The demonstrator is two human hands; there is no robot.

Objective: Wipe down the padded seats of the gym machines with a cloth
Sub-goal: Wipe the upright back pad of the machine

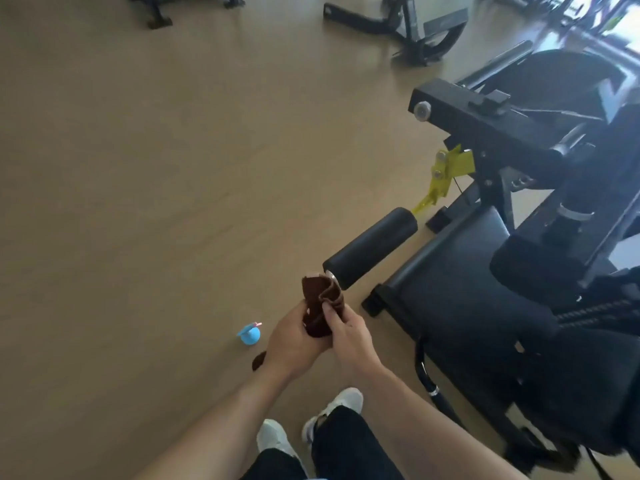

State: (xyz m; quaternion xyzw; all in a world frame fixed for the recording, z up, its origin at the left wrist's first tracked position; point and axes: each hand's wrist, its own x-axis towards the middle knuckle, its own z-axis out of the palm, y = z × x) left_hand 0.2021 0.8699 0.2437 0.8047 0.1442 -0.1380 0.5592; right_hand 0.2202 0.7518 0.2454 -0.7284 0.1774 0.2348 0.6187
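A dark brown cloth (320,303) is bunched upright between both hands at the middle of the view. My left hand (294,342) grips its lower part, and my right hand (349,336) pinches its right side. Just beyond the cloth lies a black padded roller (372,245) of a gym machine. The machine's black padded seat (460,271) lies to the right of my hands, apart from the cloth.
A blue spray bottle (250,334) stands on the tan floor (156,185) left of my hands. A yellow adjustment lever (446,171) sticks out of the black machine frame (485,123). More machine bases (398,20) stand at the far edge. My white shoes (341,407) are below.
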